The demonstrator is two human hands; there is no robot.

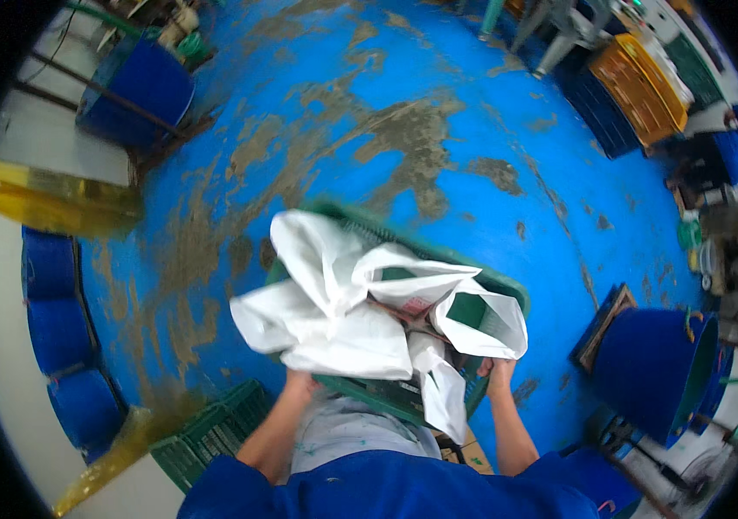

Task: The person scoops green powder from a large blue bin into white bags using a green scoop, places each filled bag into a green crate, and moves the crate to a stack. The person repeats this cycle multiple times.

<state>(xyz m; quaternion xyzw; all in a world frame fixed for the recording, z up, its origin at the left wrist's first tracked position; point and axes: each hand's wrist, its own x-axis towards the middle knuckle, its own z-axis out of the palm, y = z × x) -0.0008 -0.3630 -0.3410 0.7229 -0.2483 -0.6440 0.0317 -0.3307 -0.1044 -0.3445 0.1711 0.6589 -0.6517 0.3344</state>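
Note:
A green plastic crate is held up in front of my body, tilted a little in view. White plastic bags fill it, their loose handles and mouths sticking up and spilling over the rim. My left hand grips the crate's near left side, its fingers mostly hidden by the bag and the crate. On the near right side, my right hand is closed round the crate's edge. What lies inside the bags is hard to make out.
Blue worn floor spreads ahead. Another green crate stands at lower left, near blue barrels along the wall. To the right are a large blue tub and a fan. An orange crate and chairs stand far right.

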